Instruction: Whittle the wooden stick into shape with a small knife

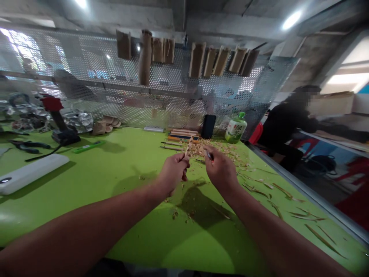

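My left hand point(173, 173) is shut around a thin wooden stick point(188, 148), which points up and away from me. My right hand point(220, 169) lies just to its right, close to the stick, and pinches a small dark-handled blade point(210, 156). Its edge is partly hidden by my fingers. Pale wood shavings point(209, 148) form a heap on the green tabletop point(144, 227) just beyond my hands, and longer slivers point(284, 191) lie scattered to the right.
Beyond the shavings lie several wooden sticks point(184, 134), a black phone point(208, 126) and a green-capped bottle point(235, 129). Pliers point(29, 145) and a white power bank point(31, 173) sit left. A perforated metal screen point(95, 77) backs the table. A seated person point(285, 127) is beyond the right edge.
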`<state>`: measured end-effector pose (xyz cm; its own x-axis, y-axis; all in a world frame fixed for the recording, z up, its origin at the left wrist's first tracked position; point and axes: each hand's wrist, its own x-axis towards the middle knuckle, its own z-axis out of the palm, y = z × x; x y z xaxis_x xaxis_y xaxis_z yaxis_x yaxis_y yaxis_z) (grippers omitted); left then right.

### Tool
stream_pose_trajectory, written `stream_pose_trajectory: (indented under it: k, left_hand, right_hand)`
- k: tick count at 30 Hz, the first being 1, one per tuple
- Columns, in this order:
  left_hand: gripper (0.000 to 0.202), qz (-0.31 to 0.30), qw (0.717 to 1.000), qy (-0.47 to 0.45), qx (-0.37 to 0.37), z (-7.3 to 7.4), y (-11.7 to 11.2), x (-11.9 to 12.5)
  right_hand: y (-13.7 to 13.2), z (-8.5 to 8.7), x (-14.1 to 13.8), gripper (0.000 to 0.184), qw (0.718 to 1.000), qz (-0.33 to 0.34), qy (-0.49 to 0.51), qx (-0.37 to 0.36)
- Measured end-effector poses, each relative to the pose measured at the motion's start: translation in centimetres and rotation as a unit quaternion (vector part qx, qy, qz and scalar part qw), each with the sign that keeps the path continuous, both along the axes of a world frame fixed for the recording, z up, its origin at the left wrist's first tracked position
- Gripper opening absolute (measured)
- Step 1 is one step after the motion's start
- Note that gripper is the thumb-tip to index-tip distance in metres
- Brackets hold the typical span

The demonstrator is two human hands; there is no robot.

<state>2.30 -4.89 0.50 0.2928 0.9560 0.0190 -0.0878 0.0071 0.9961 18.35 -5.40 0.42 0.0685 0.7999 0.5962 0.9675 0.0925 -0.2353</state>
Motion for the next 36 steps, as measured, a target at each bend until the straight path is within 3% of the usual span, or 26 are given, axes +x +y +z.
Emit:
stream_pose_trajectory:
  k: [5,13,22,25,36]
  left_hand:
    - [0.011,-0.022,0.999,-0.028,0.032,0.7,0.4,-0.4]
    - [0.022,-0.084,0.993,-0.077,0.033,0.1,0.8,-0.3]
    - [0.021,-0.132,0.983,-0.122,0.028,0.1,0.6,-0.6]
    - [0.022,-0.156,0.976,-0.152,0.004,0.1,0.6,-0.8]
    - [0.023,-0.154,0.974,-0.169,0.011,-0.4,1.2,-0.7]
  right_hand:
    - [0.5,-0.4,0.5,0.028,0.996,0.032,0.070,-0.034]
    - [0.8,-1.2,0.7,0.023,0.986,0.115,0.111,-0.040]
    - [0.4,-0.9,0.5,0.023,0.974,0.156,0.161,-0.043]
    - [0.4,-1.0,0.6,0.024,0.978,0.147,0.144,-0.036]
    - [0.1,-0.7,0.5,0.024,0.986,0.085,0.140,-0.041]
